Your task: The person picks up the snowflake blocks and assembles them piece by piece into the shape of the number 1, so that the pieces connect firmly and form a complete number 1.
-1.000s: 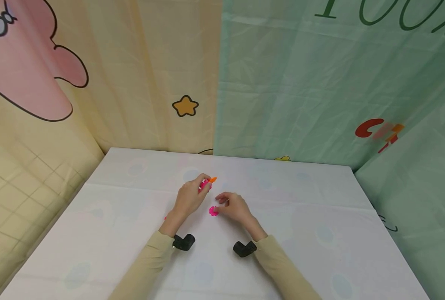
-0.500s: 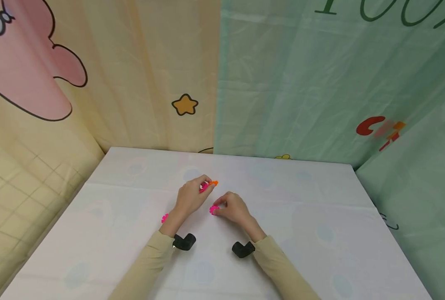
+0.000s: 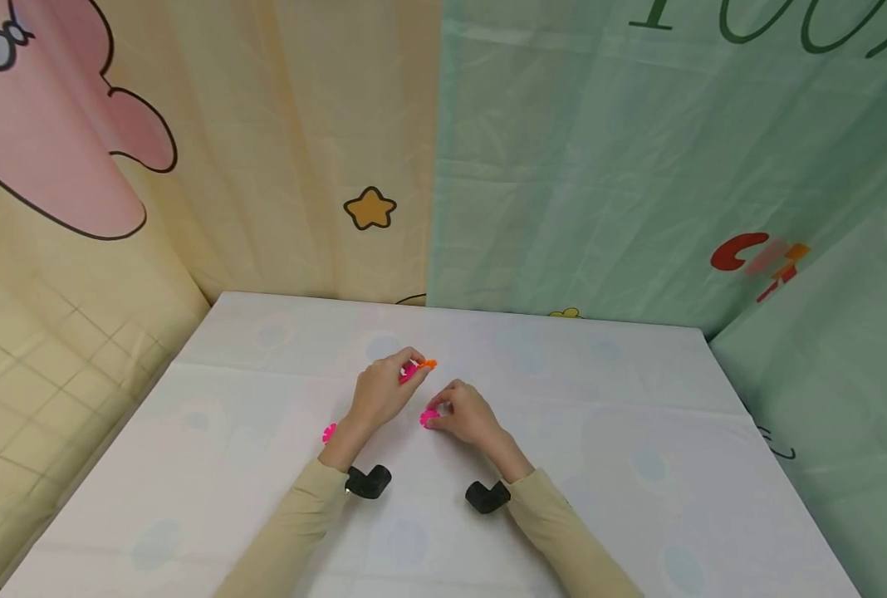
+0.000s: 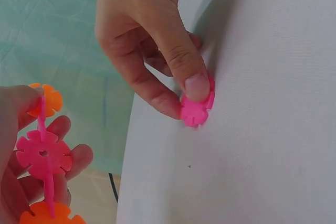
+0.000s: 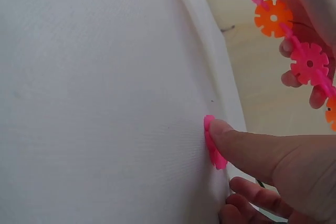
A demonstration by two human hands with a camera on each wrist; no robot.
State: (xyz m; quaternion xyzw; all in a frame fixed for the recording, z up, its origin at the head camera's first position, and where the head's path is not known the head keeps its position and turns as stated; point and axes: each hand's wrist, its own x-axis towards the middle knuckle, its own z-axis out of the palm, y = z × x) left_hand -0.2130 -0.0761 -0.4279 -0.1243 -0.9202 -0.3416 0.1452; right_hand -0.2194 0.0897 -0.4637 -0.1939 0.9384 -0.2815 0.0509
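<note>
My left hand (image 3: 384,392) holds a chain of interlocked, notched plastic snowflake discs, orange and pink. In the left wrist view a pink disc (image 4: 44,153) of the chain lies before the fingers, with an orange disc (image 4: 51,219) below. More of the chain's orange discs (image 5: 273,18) show in the right wrist view. My right hand (image 3: 473,414) pinches a separate pink snowflake disc (image 4: 194,113) between thumb and fingers, low at the white tabletop. Beside the left wrist shows another pink disc (image 3: 329,433); whether it joins the chain, I cannot tell.
A white cloth covers the table (image 3: 600,465). Behind it hang a cream curtain (image 3: 301,166) and a green curtain (image 3: 563,166). Black camera mounts (image 3: 369,482) sit at both wrists.
The right fingers have come together on the pink disc, where a second ago they stood apart from the thumb. The left hand has hardly moved; more of the pink disc beside its wrist shows.
</note>
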